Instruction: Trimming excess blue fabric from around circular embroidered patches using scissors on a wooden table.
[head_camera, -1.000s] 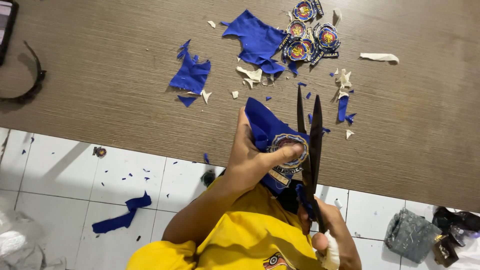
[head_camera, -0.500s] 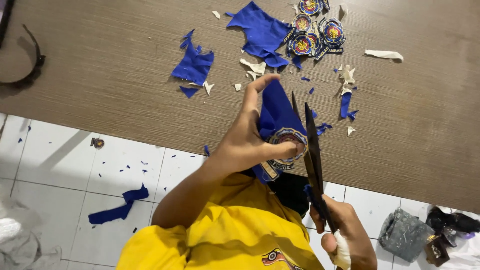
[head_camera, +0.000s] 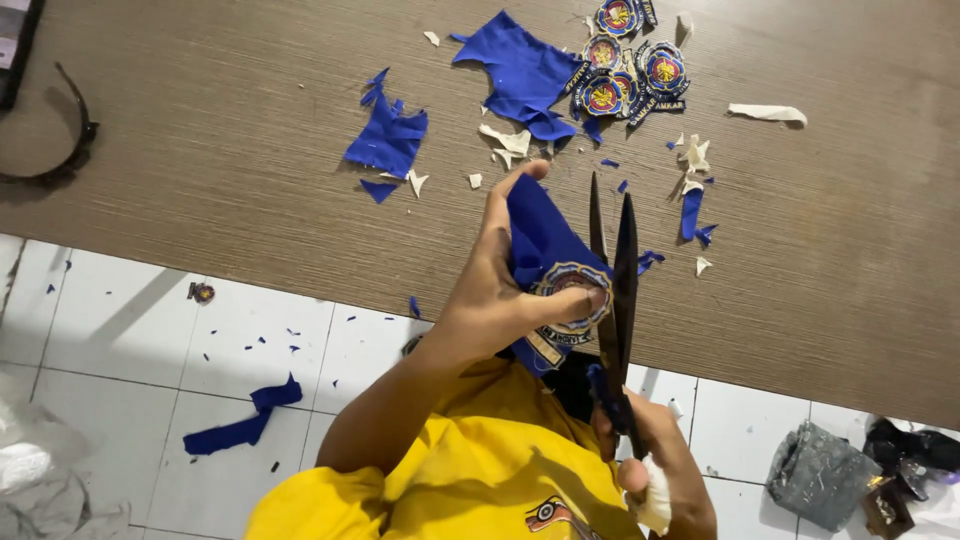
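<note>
one pair of scissors (head_camera: 614, 290), five cut-out round patches (head_camera: 628, 62)

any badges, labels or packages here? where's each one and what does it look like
Round embroidered badge: on the blue cloth pinched in the left hand, beside the black scissors worked by the right hand; blue, yellow and red.
Pile of like badges: far edge of the wooden table.
Logo: on the yellow shirt.

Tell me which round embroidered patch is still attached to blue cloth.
The patch in the left hand, beside the scissors; the cut patches lie trimmed in a pile on the table.
</note>
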